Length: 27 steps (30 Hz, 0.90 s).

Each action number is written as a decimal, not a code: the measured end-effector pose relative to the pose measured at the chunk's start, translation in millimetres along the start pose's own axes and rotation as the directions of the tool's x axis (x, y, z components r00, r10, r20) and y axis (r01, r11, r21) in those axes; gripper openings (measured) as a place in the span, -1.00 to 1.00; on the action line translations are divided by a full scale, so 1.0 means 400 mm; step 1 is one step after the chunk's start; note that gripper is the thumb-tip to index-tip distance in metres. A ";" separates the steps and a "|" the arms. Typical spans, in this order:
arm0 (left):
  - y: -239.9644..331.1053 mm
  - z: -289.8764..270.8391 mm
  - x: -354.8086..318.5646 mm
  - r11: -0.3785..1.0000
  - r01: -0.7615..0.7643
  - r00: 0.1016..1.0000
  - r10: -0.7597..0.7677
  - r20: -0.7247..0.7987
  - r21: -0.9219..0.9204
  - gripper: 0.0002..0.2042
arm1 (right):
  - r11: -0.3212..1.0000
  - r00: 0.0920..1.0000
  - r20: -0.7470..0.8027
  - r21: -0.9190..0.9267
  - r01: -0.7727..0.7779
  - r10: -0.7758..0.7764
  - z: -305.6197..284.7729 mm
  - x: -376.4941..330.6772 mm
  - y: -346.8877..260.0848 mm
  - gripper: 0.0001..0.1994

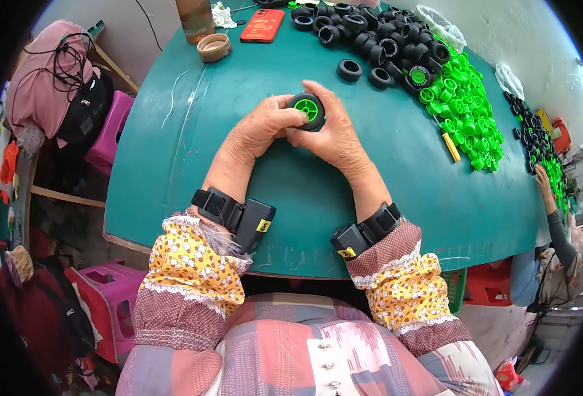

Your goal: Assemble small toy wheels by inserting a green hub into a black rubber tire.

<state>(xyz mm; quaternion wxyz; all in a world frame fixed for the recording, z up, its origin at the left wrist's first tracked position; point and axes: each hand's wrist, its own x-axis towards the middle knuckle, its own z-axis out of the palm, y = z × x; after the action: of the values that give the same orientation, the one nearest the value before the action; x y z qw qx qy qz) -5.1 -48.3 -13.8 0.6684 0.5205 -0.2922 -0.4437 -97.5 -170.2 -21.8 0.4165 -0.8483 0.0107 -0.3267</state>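
Note:
Between my two hands, above the middle of the green table, is a small toy wheel (pixel 313 112): a black tyre with a bright green spoked hub in it. My left hand (pixel 269 124) grips its left side, with the thumb pressed on the hub's face. From the right, my right hand (pixel 334 132) closes round the tyre, its index finger raised along the far side and its thumb below. The fingertips behind the wheel are hidden. A pile of black tyres (pixel 390 49) lies beyond at the far right, beside a heap of green hubs (pixel 469 122).
A yellow-handled tool (pixel 451 147) lies at the hubs' near edge. Far left on the table (pixel 172 171) are a red phone (pixel 262 26), a round lid (pixel 213 47) and a brown container (pixel 195 20). Purple stools (pixel 110 129) stand left. At right, another person's hand (pixel 543 181) reaches into similar parts.

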 end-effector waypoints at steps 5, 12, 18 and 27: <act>-0.003 0.057 0.010 0.989 -0.144 0.989 0.144 -0.027 -0.035 -0.54 | 0.998 0.997 -0.040 0.016 -0.062 0.062 0.000 0.001 0.005 -0.48; -0.002 0.049 0.008 0.970 -0.230 0.969 0.236 -0.076 0.080 -0.46 | 0.913 0.939 0.028 0.226 -0.341 0.343 0.005 0.003 -0.035 -0.51; 0.013 0.032 -0.010 0.975 -0.198 0.976 0.206 -0.078 0.099 -0.43 | 0.740 0.923 0.300 0.558 -0.376 0.242 -0.023 0.013 -0.024 -0.52; -0.021 0.048 0.013 0.972 -0.225 0.957 0.232 -0.173 0.063 -0.52 | 0.930 0.934 -0.129 0.209 -0.302 0.332 0.008 -0.003 -0.032 -0.57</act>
<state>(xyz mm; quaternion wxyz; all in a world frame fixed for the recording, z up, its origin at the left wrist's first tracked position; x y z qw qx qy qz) -21.8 -62.0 -16.7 0.7275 0.5351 -0.2986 -0.3086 -99.9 -159.1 -14.5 0.5389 -0.7635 0.1513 -0.3221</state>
